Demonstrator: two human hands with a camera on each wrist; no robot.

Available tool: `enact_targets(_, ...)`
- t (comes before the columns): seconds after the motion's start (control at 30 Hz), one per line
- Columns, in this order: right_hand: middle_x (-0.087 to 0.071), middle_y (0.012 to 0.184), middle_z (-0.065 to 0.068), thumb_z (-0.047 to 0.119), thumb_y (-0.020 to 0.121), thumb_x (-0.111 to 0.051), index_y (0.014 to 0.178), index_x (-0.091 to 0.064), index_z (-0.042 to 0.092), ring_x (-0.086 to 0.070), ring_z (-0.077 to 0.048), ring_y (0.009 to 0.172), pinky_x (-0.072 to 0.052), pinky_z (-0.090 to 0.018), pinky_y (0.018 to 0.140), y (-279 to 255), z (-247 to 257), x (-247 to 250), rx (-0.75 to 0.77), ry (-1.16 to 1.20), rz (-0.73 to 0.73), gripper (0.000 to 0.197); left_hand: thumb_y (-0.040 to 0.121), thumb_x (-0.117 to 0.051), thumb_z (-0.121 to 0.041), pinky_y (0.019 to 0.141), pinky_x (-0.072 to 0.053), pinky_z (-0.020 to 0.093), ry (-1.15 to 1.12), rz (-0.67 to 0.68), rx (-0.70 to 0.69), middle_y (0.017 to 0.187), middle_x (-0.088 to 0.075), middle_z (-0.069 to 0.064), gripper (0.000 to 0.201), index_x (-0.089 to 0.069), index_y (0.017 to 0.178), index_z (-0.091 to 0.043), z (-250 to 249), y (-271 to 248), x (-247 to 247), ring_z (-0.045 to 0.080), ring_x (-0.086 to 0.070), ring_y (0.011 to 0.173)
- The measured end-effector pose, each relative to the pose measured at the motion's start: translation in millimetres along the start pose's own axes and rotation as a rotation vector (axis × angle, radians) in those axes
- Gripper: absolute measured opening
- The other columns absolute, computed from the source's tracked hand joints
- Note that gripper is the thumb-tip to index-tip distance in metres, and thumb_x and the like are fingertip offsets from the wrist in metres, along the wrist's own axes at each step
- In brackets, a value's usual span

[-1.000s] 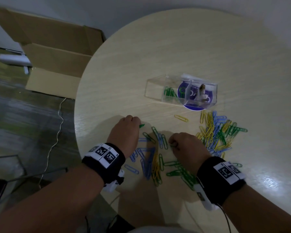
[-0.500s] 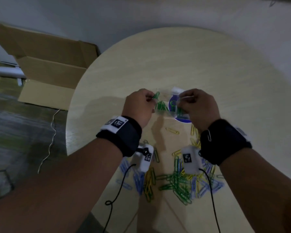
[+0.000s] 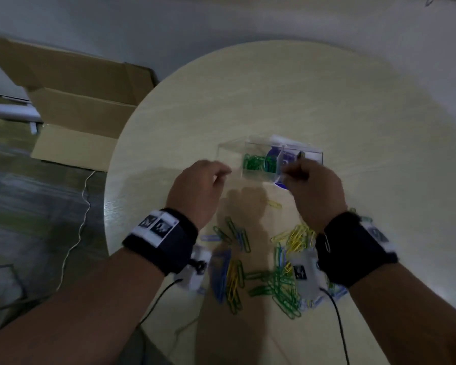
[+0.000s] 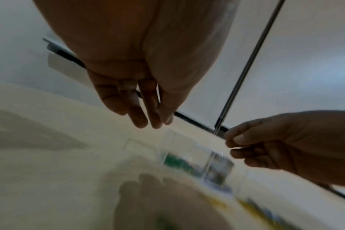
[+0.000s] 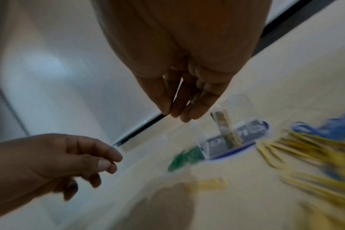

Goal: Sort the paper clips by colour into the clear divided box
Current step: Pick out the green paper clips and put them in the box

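The clear divided box (image 3: 229, 156) stands mid-table, with green clips (image 3: 253, 162) in its middle compartment. My left hand (image 3: 221, 172) hovers just left of the box, fingers relaxed and holding nothing (image 4: 152, 123). At the box's near right corner my right hand (image 3: 290, 175) hovers with thumb and fingers loosely together; no clip shows between them (image 5: 175, 115). Mixed green, yellow and blue clips (image 3: 279, 280) lie scattered on the table (image 3: 327, 101) below my wrists. A lone yellow clip (image 3: 273, 204) lies between the hands. Both wrist views are blurred.
An open cardboard box (image 3: 71, 101) sits on the floor left of the round table, with a thin cable (image 3: 82, 206) beside the table edge. A blue round sticker (image 3: 279, 184) lies under the clear box. A white wall runs behind the table.
Both hands rose from the clip pile to the box carrying green clips. Those clips are no longer in the fingers, and the hands have drawn slightly back and apart.
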State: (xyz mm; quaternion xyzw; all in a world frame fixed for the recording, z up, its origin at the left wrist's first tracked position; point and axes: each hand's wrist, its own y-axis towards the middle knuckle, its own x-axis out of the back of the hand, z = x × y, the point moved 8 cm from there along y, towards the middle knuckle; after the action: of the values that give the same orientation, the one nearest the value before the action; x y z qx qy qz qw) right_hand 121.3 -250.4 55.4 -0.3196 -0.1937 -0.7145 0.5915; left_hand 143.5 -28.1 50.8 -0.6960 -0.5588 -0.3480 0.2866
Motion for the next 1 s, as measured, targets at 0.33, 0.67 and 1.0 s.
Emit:
enact_targets(0.33, 0.008, 0.160, 0.006, 0.076, 0.081, -0.033, 0.148, -0.016, 0.039, 0.015, -0.025, 0.146, -0.005, -0.043, 0.118, -173, -51, -86, 0.381, -0.596, 0.678, 0.078, 0.091, -0.054, -0.027, 0.106, -0.040, 0.039, 0.398, 0.327, -0.263, 0.150, -0.041, -0.005, 0.048, -0.047, 0.139, -0.023, 45, -145, -49, 0.024, -0.037, 0.136)
enact_targets(0.67, -0.067, 0.098, -0.005, 0.034, 0.079, -0.068, 0.093, -0.069, 0.020, -0.057, -0.031, 0.098, -0.045, -0.038, 0.087, -127, -24, -49, 0.337, -0.426, 0.185, 0.020, 0.090, -0.059, -0.019, 0.087, -0.049, 0.043, 0.275, 0.127, -0.244, 0.119, -0.066, -0.001, 0.021, -0.070, 0.108, -0.023, 29, -126, -26, 0.028, -0.054, 0.109)
enact_targets(1.0, -0.059, 0.093, -0.013, 0.017, 0.079, -0.061, 0.089, -0.063, 0.012, -0.056, -0.036, 0.088, -0.046, -0.039, 0.079, -80, -31, -84, 0.037, -0.374, 0.293, 0.011, 0.090, -0.060, -0.018, 0.077, -0.045, 0.042, 0.309, 0.359, -0.181, 0.099, -0.053, 0.004, 0.005, -0.064, 0.093, -0.017, 29, -79, -57, 0.027, -0.048, 0.095)
